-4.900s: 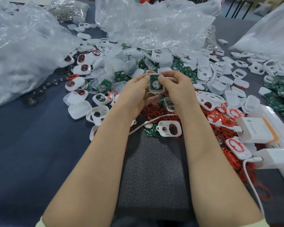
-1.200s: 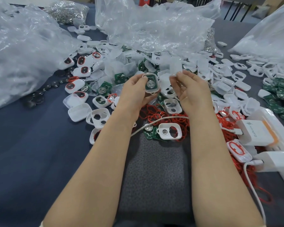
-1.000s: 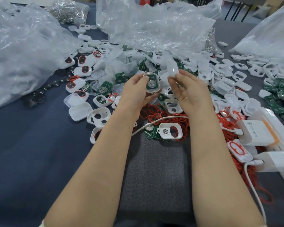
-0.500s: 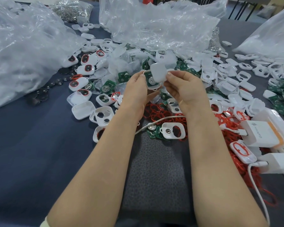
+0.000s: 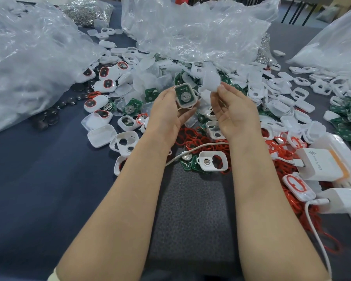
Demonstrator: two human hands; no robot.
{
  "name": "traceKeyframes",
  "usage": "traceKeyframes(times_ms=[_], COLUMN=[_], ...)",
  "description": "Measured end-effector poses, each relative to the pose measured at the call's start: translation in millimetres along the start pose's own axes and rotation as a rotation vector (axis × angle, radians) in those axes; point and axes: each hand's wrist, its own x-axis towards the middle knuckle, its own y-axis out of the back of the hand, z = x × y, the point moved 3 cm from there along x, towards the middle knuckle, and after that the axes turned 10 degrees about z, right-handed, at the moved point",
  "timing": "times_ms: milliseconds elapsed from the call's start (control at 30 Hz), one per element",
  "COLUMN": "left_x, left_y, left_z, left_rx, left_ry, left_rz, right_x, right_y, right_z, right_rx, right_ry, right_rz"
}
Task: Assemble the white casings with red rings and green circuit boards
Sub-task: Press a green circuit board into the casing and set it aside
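Head view: the left hand [image 5: 168, 116] holds a white rounded-square plastic casing [image 5: 187, 106] with a green circuit board [image 5: 181, 91] seated inside it, open face toward the camera. Its fingers curl behind the casing and the thumb lies along the casing's left edge. At 2 o'clock of the casing, near but not touching it, the right hand [image 5: 235, 112] pinches a translucent white plastic cover [image 5: 211, 81] between thumb and fingertips.

Both hands hover over the blue-covered table [image 5: 39, 189]. A heap of loose red rubber rings [image 5: 190, 138] lies at 6 o'clock of the hands. A second white casing with two openings [image 5: 213, 162] rests at the far edge of the dark grey textured mat [image 5: 192, 209], and a thin white cable [image 5: 192, 150] runs just beside it.

Loose white casing shells [image 5: 286, 94] spread from 12 to 3 o'clock. Crumpled clear plastic bags [image 5: 190, 31] fill 10 to 1 o'clock. A white charger block with an orange side [image 5: 320, 165] sits at 4 o'clock.
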Motion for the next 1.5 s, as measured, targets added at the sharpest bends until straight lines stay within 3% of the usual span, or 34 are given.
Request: traceKeyframes(times_ms=[333,567,767,833,967,1100,1233,1500], left_x=[0,-1,-3,-4,-5,-8,-10,-9], left_y=[0,-2,-2,-3,-2,-2,-3,-1], left_z=[0,-2,-4,-4,-4,-4,-3,-2], left_rx=[0.059,0.166,0.291,0.316,0.371,0.388,0.388,0.391], left_ry=[-0.059,-0.16,-0.228,-0.229,-0.202,-0.174,-0.181,-0.228], left_rz=[0.032,0.007,-0.024,-0.055,-0.127,-0.184,-0.185,-0.087], right_x=[-7,-7,-13,-10,-1,5,4,1], right_y=[-14,-15,-16,-12,-5,-2,-3,-7], right_z=[9,12,8,5,4,5,8,10], right_rx=[-0.549,-0.773,-0.944,-0.902,-0.672,-0.559,-0.489,-0.553], right_ry=[0.325,0.458,0.748,0.694,0.291,0.082,0.062,0.192], right_rz=[-0.207,-0.13,-0.045,-0.027,-0.14,-0.163,-0.129,-0.149])
